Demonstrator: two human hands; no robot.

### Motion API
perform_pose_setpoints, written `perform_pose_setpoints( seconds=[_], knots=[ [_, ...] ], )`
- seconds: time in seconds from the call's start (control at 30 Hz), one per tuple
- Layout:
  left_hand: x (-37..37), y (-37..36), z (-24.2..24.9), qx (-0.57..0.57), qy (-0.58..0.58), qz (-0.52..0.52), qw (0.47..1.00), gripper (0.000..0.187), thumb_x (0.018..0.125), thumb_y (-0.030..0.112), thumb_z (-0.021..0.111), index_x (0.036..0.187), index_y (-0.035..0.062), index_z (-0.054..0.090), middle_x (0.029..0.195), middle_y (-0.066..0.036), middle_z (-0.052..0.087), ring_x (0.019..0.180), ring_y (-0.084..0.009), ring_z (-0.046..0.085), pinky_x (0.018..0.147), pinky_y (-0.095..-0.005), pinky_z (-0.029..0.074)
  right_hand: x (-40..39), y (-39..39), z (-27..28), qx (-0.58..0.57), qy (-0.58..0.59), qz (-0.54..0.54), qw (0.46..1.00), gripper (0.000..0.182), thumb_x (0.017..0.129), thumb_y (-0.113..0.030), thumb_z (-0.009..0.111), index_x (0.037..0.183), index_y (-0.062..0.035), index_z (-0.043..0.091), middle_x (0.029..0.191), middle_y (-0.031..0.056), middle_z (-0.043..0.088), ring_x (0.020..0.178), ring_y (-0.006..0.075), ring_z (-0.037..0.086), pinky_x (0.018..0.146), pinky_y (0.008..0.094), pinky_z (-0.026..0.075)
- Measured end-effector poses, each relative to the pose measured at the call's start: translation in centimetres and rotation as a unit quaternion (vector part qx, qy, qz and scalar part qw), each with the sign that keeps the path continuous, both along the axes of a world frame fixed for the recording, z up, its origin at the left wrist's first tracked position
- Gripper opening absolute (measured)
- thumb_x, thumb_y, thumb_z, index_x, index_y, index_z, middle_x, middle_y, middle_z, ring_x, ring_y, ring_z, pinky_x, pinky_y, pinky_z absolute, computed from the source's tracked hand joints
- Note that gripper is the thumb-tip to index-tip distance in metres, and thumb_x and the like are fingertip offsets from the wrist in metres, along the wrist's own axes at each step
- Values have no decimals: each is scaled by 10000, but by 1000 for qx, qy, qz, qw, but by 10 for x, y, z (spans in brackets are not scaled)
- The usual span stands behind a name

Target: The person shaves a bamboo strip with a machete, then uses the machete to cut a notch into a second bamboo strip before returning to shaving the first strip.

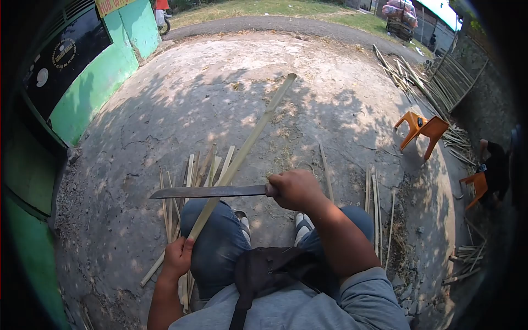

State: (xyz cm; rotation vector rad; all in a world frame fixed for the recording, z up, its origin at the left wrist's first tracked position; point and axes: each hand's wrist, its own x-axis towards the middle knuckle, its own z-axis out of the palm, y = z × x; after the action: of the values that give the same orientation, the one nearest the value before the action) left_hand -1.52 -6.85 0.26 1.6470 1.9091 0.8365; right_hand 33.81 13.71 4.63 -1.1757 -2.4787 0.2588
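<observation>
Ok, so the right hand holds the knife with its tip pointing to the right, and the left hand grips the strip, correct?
Not quite: the head view shows the knife pointing left. The right hand does hold it, and the left hand grips the strip.

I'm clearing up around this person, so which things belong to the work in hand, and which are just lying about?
Work in hand:
- long blade, in the right hand
- pale strip, in the left hand
- probably, similar strips beside the legs

Apparently just there:
- orange chair
- piled bundles by the road
</observation>
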Motion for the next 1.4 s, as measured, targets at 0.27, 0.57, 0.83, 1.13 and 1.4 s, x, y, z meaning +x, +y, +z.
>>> perform_pose_setpoints(
  seconds=[0.27,0.57,0.83,1.13,1.4],
  knots=[
    [4,-1,3,-5,5,9,1000,581,1096,479,528,784,-11,553,627,-165,523,578,-232,512,574,-414,431,24,34,-7,-33,40,-196,979,178,930,-295,674,903,-129,735,853,165,733,826,405,713,742,543,557],
    [0,-3,-8,13,21,0,1000,588,1097,495,508,803,-12,556,641,-167,528,601,-279,551,585,-424,428,0,1,6,-15,-16,-60,998,130,891,-274,700,851,-153,727,779,127,720,769,369,721,674,521,557],
    [-4,-1,-9,17,18,-1,1000,596,998,544,655,778,-3,567,651,-185,566,595,-334,594,587,-451,454,15,46,-21,-15,113,-195,974,228,911,-320,709,850,-100,720,819,189,713,803,436,702,703,557,550],
    [-1,0,10,-60,1,2,998,546,847,487,848,806,-11,628,694,-175,628,633,-281,627,626,-421,497,-2,9,-10,42,25,-30,998,211,885,-314,721,822,-119,672,764,137,701,744,391,711,706,535,550],
    [-12,0,8,-73,17,-29,997,558,936,515,767,826,-12,623,714,-187,627,651,-265,608,631,-428,487,11,40,-26,-50,82,-167,981,205,908,-332,695,932,-131,728,842,187,720,828,432,709,731,544,564]
  ],
)
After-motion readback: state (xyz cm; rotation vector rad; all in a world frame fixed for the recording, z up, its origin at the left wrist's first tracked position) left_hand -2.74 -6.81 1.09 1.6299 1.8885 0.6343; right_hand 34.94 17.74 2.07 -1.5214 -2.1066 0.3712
